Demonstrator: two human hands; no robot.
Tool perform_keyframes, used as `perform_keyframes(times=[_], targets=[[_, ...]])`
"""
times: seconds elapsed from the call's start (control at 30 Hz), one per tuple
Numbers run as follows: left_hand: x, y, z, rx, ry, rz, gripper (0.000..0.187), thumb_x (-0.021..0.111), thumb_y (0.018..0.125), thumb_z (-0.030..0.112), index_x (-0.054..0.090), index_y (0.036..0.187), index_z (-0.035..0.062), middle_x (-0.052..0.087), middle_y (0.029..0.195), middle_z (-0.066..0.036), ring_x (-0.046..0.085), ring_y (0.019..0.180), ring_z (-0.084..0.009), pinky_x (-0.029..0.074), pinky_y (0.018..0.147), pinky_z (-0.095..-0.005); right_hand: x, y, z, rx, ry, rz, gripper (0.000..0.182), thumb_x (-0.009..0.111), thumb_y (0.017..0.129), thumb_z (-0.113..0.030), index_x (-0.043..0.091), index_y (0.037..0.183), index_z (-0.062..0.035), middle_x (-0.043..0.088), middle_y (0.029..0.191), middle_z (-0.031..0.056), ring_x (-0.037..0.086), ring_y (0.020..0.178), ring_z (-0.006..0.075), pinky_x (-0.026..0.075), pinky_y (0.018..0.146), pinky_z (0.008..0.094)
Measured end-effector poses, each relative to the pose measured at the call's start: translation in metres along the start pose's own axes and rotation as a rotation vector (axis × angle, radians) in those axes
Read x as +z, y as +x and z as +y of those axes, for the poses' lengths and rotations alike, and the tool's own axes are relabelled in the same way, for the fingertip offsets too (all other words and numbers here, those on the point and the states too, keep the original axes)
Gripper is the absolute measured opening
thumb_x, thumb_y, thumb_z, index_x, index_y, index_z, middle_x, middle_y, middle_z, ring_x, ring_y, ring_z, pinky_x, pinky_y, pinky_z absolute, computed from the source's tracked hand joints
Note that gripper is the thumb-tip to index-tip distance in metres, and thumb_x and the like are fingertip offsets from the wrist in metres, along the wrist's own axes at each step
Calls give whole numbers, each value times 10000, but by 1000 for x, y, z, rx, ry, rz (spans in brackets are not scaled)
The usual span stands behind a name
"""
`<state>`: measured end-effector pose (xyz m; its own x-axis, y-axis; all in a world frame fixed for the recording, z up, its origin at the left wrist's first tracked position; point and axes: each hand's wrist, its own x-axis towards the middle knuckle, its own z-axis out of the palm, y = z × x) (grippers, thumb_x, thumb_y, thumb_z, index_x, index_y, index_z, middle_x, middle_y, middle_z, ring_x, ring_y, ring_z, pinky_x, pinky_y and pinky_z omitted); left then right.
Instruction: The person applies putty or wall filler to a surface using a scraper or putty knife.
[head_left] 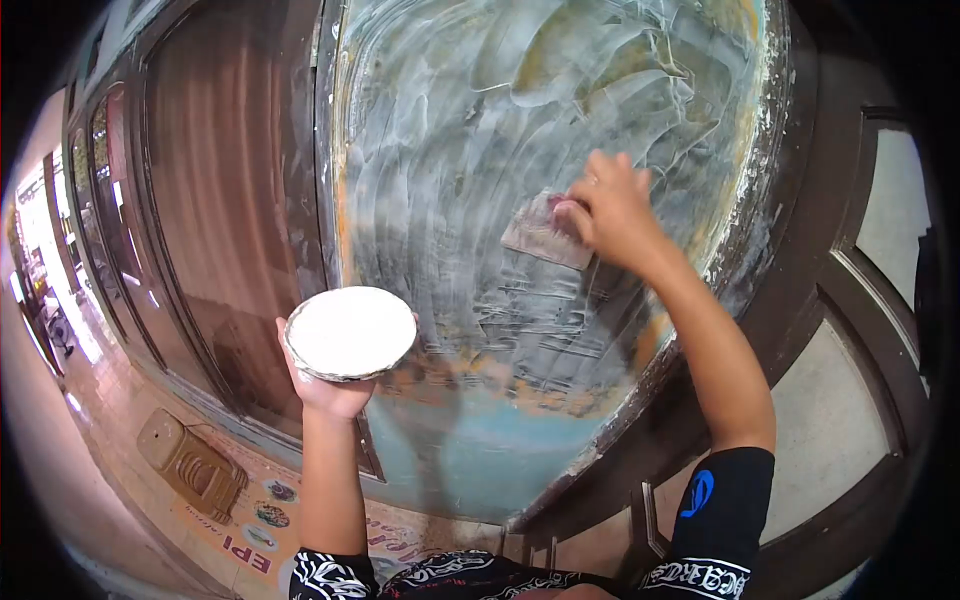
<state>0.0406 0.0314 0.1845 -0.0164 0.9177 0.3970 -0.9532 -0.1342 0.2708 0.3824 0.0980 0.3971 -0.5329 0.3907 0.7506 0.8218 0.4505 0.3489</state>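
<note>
My left hand (335, 395) holds up a round container of white paste (350, 332) from below, its fingers around the side. In my right hand (612, 205) is a flat, wide putty knife (548, 230), pinched at its reddish handle. The blade lies against the wall panel (480, 140), which carries streaky, swirled white filler over a grey-green surface. Below the filler, the wall shows bare orange-brown patches (480, 378) and turquoise paint (500, 450). The container is left of the blade, in front of the wall's left edge.
A dark-framed window with a brown curtain (225, 200) stands left of the wall. On the right is a dark wooden door frame (830, 250) with pale panels. A brown plastic stool (190, 465) sits at lower left, beside a printed banner (265, 540) on the floor.
</note>
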Motion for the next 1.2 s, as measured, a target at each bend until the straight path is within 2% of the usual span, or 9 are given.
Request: perform_keyframes(times=[0.2, 0.27, 0.4, 0.47, 0.6, 0.8, 0.87, 1.07, 1.2], targets=[[2, 2, 1, 32, -4, -2, 811, 359, 932, 745, 510, 1418, 114, 528, 1445, -109, 499, 1315, -376, 380, 1119, -548, -89, 69, 139, 484, -178, 375, 366, 669, 915, -428, 770, 1024, -94, 688, 1018, 175, 650, 910, 391, 451, 946, 512], [2, 2, 2, 99, -104, 33, 926, 384, 907, 745, 377, 1490, 25, 360, 1540, -252, 351, 1375, -536, 270, 1136, -690, -118, 60, 146, 618, -119, 488, 384, 679, 916, -414, 755, 1068, -70, 700, 1010, 196, 672, 890, 407, 487, 917, 439], [-2, 0, 3, 82, -52, 59, 902, 383, 912, 743, 400, 1484, 45, 380, 1544, -212, 377, 1390, -464, 284, 1162, -620, -75, 36, 114, 290, 215, 488, 327, 703, 911, -343, 738, 992, -28, 670, 1043, 175, 632, 979, 353, 458, 930, 432], [1, 1, 0, 64, -38, 55, 819, 374, 920, 755, 515, 1412, 115, 519, 1454, -113, 486, 1328, -377, 366, 1126, -556, -46, 20, 55, 69, 87, 218, 234, 737, 866, -295, 747, 955, -79, 586, 984, 131, 505, 1040, 323, 363, 973, 411], [6, 3, -8, 41, -10, 2, 822, 379, 924, 748, 500, 1426, 108, 514, 1460, -114, 482, 1333, -372, 362, 1128, -555, -10, 10, 17, 112, 31, -64, 233, 727, 864, -344, 759, 939, -126, 548, 1110, 94, 463, 1096, 317, 357, 949, 491], [3, 6, -3, 36, 16, -49, 824, 371, 923, 752, 509, 1418, 108, 523, 1451, -112, 484, 1330, -374, 366, 1128, -549, -96, 67, 136, 497, -90, 407, 381, 691, 903, -406, 755, 1049, -60, 674, 1141, 193, 589, 1123, 429, 428, 978, 503], [-2, 5, 0, 104, -135, 41, 927, 380, 910, 745, 353, 1505, 35, 338, 1551, -256, 352, 1373, -536, 231, 1135, -724, -118, 66, 173, 553, -203, 523, 439, 688, 907, -417, 732, 1100, -25, 689, 1157, 223, 626, 1123, 413, 444, 992, 424], [0, 1, 1, 122, -70, 83, 885, 375, 921, 735, 407, 1483, 53, 382, 1544, -211, 383, 1388, -463, 287, 1164, -607, -56, 27, 64, 21, 65, 239, 218, 706, 896, -263, 715, 963, -56, 597, 1013, 122, 527, 1037, 320, 362, 995, 408], [-2, 5, -3, 114, -51, 58, 892, 376, 921, 733, 391, 1493, 48, 366, 1552, -220, 365, 1398, -474, 275, 1164, -628, -22, 21, 24, 106, 48, -42, 213, 717, 883, -299, 716, 939, -93, 537, 1066, 90, 457, 1101, 313, 345, 975, 474]])
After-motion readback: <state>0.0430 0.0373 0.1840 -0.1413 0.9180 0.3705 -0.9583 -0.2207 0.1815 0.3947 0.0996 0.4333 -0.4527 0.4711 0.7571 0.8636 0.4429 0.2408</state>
